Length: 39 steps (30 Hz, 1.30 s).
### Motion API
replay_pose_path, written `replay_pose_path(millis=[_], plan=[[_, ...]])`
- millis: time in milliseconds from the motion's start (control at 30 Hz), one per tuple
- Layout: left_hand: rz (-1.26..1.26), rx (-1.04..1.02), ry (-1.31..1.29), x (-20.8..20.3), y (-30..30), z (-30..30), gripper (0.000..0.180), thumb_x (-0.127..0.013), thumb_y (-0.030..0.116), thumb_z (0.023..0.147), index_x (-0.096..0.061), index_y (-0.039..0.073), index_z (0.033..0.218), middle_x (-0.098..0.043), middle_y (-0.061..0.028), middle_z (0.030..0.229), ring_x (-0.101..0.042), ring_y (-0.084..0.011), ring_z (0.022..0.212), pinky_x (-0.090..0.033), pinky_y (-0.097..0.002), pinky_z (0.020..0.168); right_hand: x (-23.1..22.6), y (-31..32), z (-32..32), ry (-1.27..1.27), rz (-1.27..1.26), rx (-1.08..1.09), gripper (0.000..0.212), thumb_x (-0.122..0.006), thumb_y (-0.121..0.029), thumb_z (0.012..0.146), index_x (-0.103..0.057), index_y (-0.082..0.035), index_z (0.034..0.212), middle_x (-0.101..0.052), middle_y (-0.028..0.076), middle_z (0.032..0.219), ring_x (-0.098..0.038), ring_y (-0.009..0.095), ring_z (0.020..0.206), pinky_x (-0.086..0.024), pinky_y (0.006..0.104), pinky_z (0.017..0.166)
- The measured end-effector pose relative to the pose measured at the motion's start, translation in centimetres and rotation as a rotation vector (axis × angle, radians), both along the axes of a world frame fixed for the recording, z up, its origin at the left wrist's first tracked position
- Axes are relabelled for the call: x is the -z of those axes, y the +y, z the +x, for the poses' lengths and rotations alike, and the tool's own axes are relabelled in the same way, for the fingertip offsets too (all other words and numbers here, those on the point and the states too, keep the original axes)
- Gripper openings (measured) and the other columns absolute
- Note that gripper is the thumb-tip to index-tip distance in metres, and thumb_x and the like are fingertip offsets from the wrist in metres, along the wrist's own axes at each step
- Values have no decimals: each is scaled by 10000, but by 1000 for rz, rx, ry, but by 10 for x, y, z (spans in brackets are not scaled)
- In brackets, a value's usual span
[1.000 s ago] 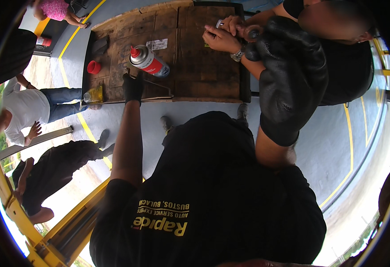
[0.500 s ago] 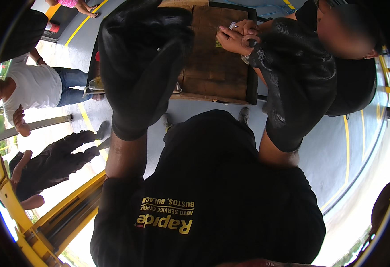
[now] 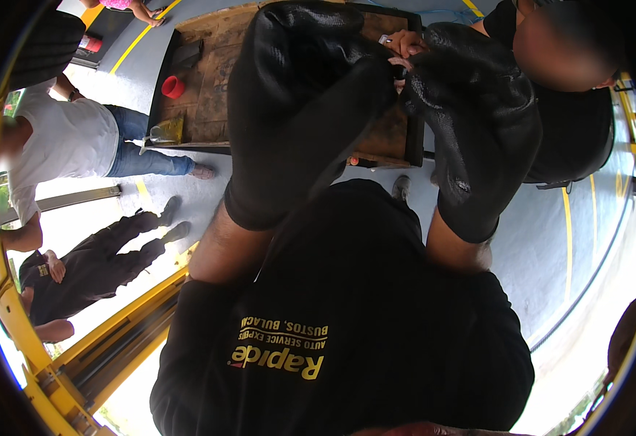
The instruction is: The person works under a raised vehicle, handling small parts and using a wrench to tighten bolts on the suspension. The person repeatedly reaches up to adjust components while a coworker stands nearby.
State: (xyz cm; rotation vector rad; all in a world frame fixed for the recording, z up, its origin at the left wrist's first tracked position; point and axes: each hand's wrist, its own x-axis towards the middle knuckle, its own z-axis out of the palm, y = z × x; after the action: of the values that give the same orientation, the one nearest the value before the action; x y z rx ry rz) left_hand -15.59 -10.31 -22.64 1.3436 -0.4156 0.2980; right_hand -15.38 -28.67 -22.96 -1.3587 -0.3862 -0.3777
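Both my hands wear black coated gloves and are raised close together over a brown-topped work table [image 3: 209,94]. My right hand [image 3: 474,120] is closed, pinching a small brownish ring [image 3: 403,62] at its fingertips. My left hand [image 3: 303,116] has its fingers curled, and its tip is right beside the ring. Whatever lies inside the left fingers is hidden by the glove. Just beyond the ring, a co-worker's hand [image 3: 407,43] holds a small pale object [image 3: 385,39], partly covered by my gloves.
On the table are a red cup-like part [image 3: 173,87] and a clear bag with yellowish contents [image 3: 167,131]. The co-worker [image 3: 572,138] stands close at the right. People stand at the left, one in a white shirt [image 3: 71,138], near a yellow metal post [image 3: 23,341].
My left hand has moved right to the ring, uncovering the table's left part and the red part. My right hand stays nearly in place with the ring.
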Motion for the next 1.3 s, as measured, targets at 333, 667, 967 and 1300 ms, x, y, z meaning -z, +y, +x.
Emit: replay_pose_path(millis=[333,667,967,1300], plan=[[805,-475,-831,-2,8,38,257,-683,67,909,-746,-18,1143,-711,-133,1059,-700,-229,940,-575,-332,770,-1,-2,25,-133,-44,-8,315,-527,-13,1003,-623,130,1267,-653,254,1313,-701,294,1131,-595,341,900],[898,-371,-703,-7,78,79,247,-661,-6,920,-730,-42,1154,-693,-131,1030,-702,-219,873,-577,-302,746,2,59,76,-58,131,-112,335,-560,34,937,-635,133,1248,-653,248,1324,-684,289,1173,-560,360,992],[528,-175,-585,-5,70,65,183,-652,-54,945,-640,-100,1123,-661,-203,1224,-731,-285,977,-616,-355,808,1,61,84,-627,-423,246,201,-666,91,896,-717,121,1088,-644,284,1317,-695,336,1138,-580,387,949],[634,-203,-555,-30,48,55,208,-682,-86,932,-649,-79,1137,-610,-229,1331,-731,-328,1037,-642,-381,822,-26,46,71,-493,-504,442,176,-688,43,895,-723,68,1066,-671,212,1201,-706,292,992,-570,373,887]])
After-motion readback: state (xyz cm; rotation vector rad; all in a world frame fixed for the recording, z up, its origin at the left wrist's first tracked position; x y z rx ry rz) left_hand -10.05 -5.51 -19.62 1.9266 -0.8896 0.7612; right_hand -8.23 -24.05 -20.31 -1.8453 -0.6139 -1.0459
